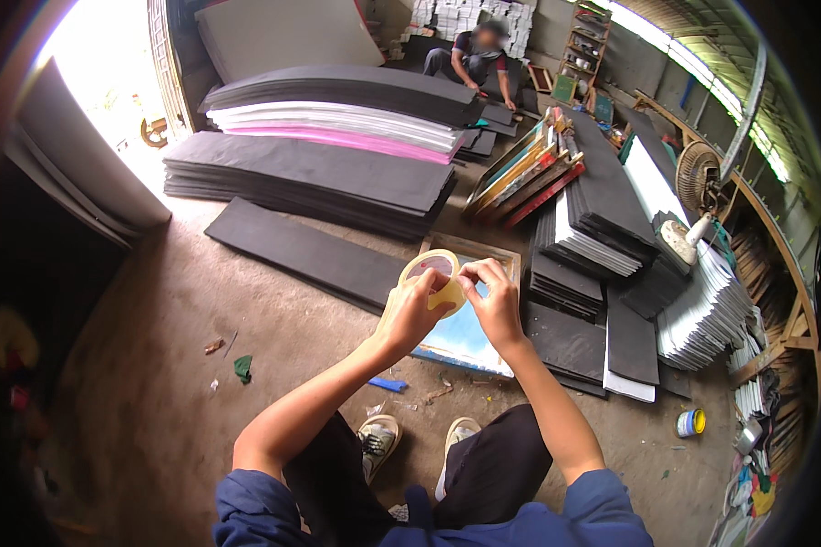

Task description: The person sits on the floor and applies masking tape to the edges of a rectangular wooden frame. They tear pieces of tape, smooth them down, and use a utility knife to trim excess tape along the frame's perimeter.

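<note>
Brown concrete floor (pixel 164 383) spreads across the frame, bare at lower left. Layered black sheets (pixel 292 173) lie in a long stack at upper left, with a second stack (pixel 337 125) of black, white and pink layers behind it. More black and white piles (pixel 606 219) fill the right side. One long black board (pixel 305 251) lies left of centre. At upper centre, a co-worker (pixel 465 68) crouches low, reaching down. Leaning wooden frames (pixel 524 178) stand right of centre, and a framed blue-and-white panel (pixel 469 337) lies beneath the hands. Farther right is a pedestal fan (pixel 699 169).

At mid-frame, the left hand (pixel 413 308) grips a roll of yellowish tape (pixel 438 263), fingers hooked through its ring. The right hand (pixel 494 301) has thumb and forefinger drawn close at the roll's right edge; whether tape is pinched between them, I cannot tell. Smaller still are a yellow-and-blue can (pixel 691 422) at lower right, a blue strip (pixel 388 385) below the panel, and a green scrap (pixel 242 368) at lower left.
</note>
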The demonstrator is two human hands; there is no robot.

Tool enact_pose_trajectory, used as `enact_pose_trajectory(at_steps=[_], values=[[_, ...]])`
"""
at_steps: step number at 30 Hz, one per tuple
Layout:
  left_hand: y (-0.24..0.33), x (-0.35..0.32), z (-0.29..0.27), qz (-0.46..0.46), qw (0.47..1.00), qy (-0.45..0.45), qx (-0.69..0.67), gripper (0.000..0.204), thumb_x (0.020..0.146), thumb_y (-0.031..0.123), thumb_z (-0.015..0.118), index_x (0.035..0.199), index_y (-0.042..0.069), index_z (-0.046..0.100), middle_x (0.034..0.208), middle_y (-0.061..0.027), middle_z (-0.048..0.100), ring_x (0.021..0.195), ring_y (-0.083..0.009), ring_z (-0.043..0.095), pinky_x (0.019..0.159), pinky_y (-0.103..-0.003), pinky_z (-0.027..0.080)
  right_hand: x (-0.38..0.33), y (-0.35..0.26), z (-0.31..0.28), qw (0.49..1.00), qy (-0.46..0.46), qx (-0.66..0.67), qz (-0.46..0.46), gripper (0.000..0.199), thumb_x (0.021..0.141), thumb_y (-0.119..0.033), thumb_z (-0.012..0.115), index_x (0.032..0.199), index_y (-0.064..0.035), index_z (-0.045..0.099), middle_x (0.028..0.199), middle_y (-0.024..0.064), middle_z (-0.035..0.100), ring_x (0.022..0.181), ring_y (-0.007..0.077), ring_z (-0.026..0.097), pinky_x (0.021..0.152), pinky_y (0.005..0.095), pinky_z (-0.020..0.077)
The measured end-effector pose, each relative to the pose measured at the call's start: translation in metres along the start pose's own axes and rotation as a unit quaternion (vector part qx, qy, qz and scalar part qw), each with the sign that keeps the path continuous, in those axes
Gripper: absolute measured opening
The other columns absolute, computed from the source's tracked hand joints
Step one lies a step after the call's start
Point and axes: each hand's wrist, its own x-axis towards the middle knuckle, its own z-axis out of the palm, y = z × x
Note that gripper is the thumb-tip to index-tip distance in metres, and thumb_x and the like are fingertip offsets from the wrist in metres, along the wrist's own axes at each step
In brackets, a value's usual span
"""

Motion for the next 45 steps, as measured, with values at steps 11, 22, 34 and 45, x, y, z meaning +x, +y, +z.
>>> enact_pose_trajectory(at_steps=[11, 22, 34, 45], values=[[0.011, 0.017, 0.001, -0.025, 0.99, -0.035, -0.134, 0.032, 0.072, 0.009, 0.072, 0.098, 0.0, 0.056, 0.091, -0.013, 0.065, 0.087, -0.0236, 0.064, 0.075, -0.033, 0.05, 0.007, -0.007, -0.017, 0.973, -0.025, -0.199, -0.114, 0.013, 0.08, -0.004, 0.056, 0.088, 0.0001, 0.046, 0.087, 0.0126, 0.047, 0.085, 0.0286, 0.05, 0.076, 0.039, 0.0467], [0.005, 0.032, 0.032, -0.044, 0.864, -0.099, -0.492, 0.026, 0.079, 0.005, 0.04, 0.102, 0.001, 0.05, 0.099, -0.0041, 0.052, 0.097, -0.0113, 0.046, 0.09, -0.024, 0.033, -0.031, 0.021, -0.072, 0.977, 0.054, 0.174, 0.115, 0.04, 0.088, -0.015, 0.053, 0.125, -0.0046, 0.042, 0.126, 0.0095, 0.047, 0.116, 0.0219, 0.045, 0.1, 0.0336, 0.0334], [0.023, 0.026, 0.011, -0.032, 0.86, -0.255, -0.441, 0.035, 0.082, 0.029, 0.05, 0.103, 0.002, 0.047, 0.096, -0.0062, 0.05, 0.094, -0.0128, 0.049, 0.083, -0.026, 0.039, -0.034, -0.028, -0.093, 0.952, -0.158, 0.204, 0.163, 0.063, 0.066, -0.024, 0.075, 0.121, -0.0044, 0.05, 0.11, 0.0104, 0.056, 0.104, 0.0186, 0.052, 0.091, 0.0316, 0.0398], [0.037, 0.029, 0.011, -0.002, 0.898, -0.39, -0.206, 0.053, 0.07, 0.032, 0.061, 0.107, -0.005, 0.049, 0.092, -0.0177, 0.057, 0.085, -0.0237, 0.053, 0.077, -0.035, 0.043, -0.045, -0.012, -0.109, 0.968, -0.191, 0.123, 0.108, 0.055, 0.064, -0.022, 0.075, 0.112, -0.0051, 0.056, 0.103, 0.007, 0.06, 0.097, 0.0157, 0.056, 0.087, 0.0305, 0.0432]])
